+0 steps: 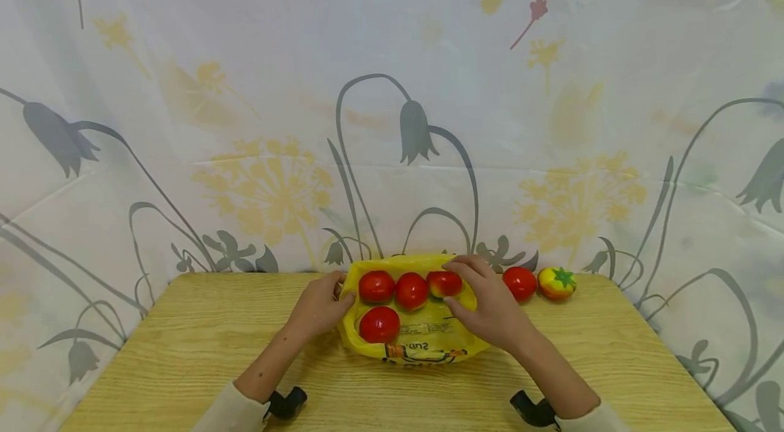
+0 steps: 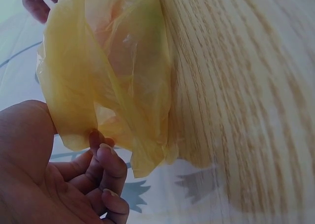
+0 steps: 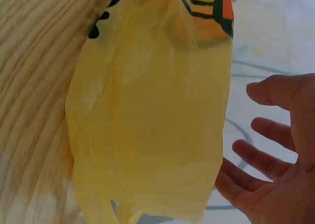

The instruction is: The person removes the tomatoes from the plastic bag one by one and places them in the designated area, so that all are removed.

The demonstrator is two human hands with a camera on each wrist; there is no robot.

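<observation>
Pinching the left rim of the yellow bag [image 1: 431, 316], the left hand [image 1: 318, 306] holds the thin plastic. The right hand [image 1: 490, 309] is loose, its fingers spread, with nothing in its grip, at the bag's right side. Its tips are by a red and yellow fruit [image 1: 444, 284] in the bag; I cannot tell if they touch. 3 red fruits [image 1: 380, 325] lie in there too. The bag sits on the wood table [image 1: 214, 330]. Behind its right side are 1 more red fruit [image 1: 519, 284] and 1 green-topped fruit [image 1: 557, 284]. Past them hangs a flowery cloth [image 1: 245, 44].
</observation>
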